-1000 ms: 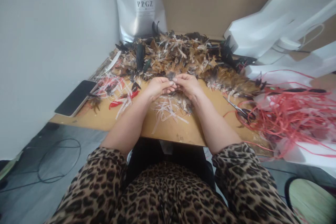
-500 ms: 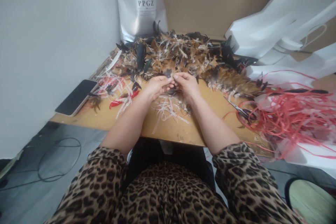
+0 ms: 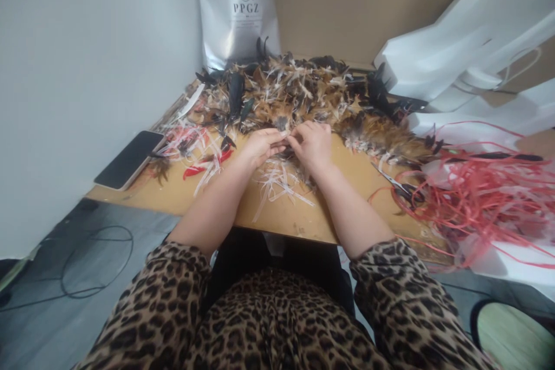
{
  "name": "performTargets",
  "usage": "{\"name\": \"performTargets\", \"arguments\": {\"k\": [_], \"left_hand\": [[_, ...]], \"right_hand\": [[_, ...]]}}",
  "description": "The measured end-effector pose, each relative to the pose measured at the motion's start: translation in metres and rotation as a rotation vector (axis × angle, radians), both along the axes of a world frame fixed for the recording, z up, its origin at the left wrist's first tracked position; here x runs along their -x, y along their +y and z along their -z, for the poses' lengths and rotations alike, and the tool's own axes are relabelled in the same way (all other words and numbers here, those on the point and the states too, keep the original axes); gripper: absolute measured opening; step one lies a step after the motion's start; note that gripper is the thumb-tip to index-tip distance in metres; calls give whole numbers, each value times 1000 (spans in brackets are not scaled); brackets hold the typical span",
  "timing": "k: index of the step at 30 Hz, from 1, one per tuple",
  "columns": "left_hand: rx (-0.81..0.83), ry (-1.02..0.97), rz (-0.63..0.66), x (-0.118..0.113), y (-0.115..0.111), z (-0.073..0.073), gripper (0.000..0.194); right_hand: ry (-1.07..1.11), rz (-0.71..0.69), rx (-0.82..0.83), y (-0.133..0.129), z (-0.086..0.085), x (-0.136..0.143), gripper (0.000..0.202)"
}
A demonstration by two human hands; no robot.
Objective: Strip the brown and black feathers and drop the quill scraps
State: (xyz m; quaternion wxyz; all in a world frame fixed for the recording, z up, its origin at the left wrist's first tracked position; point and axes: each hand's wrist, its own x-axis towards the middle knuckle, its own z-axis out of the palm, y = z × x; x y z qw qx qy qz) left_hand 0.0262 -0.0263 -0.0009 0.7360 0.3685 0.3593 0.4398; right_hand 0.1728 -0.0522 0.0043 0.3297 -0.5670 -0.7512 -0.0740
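My left hand (image 3: 265, 147) is closed in a pinch over the near edge of the feather pile. A small greyish-brown feather tuft (image 3: 282, 123) shows just above its fingertips, with a whitish bit at its base. Right beside it my right hand (image 3: 313, 143) is also closed, thumb and fingertips meeting the left fingertips; what lies between its fingers is too small to make out. Brown and black feathers (image 3: 299, 89) are heaped behind both hands. On the table below them lie loose whitish strips (image 3: 277, 185).
A phone (image 3: 129, 160) lies on the table (image 3: 303, 222) at left, near red feathers (image 3: 194, 171) and pale strips. Scissors (image 3: 396, 185) rest at right beside tangled red ribbon (image 3: 489, 202). A silver bag (image 3: 238, 23) stands behind; white foam pieces (image 3: 442, 40) rise at right.
The right hand has turned slightly, its knuckles now higher and its fingers more curled over. The left hand stays pinched in about the same place. The whole view has shifted a little.
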Motion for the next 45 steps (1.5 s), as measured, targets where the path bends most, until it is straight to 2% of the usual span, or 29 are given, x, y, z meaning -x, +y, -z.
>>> {"name": "performTargets", "arguments": {"k": [4,7,10,13,16,20,23,25,27,29,34,41,45], "left_hand": [[-14,5,-7,0,1,2,15],[-57,-1,-29,3,4,2,12],[-46,-60,-16,6,5,2,10],[0,-112,16,4,4,1,9],[30,-110,52,-2,0,1,8],[55,-84,48,-6,-3,0,14],[9,-37,31,-2,-2,-1,17],[-39,16,12,1,0,-1,18],[-96,97,22,3,0,-2,18],[-167,203,36,2,0,-3,16],[-287,372,47,-4,-5,-6,7],[-346,384,-26,-6,-9,-10,8],[-337,342,10,-6,-9,-10,8]], "right_hand": [[133,-20,36,4,3,-1,16],[381,-139,132,10,6,-3,12],[531,-223,166,13,6,-5,22],[387,-176,83,8,3,-4,26],[189,-85,43,2,-1,0,20],[151,-34,74,0,-2,0,15],[355,-165,168,4,-3,-3,17],[602,-290,316,5,-5,-5,21],[829,-339,439,6,-7,-7,23],[949,-300,469,6,-8,-7,24],[963,-182,442,7,-5,-1,30],[1035,-136,416,10,-1,3,30],[1068,-135,408,9,-2,-1,35]]}}
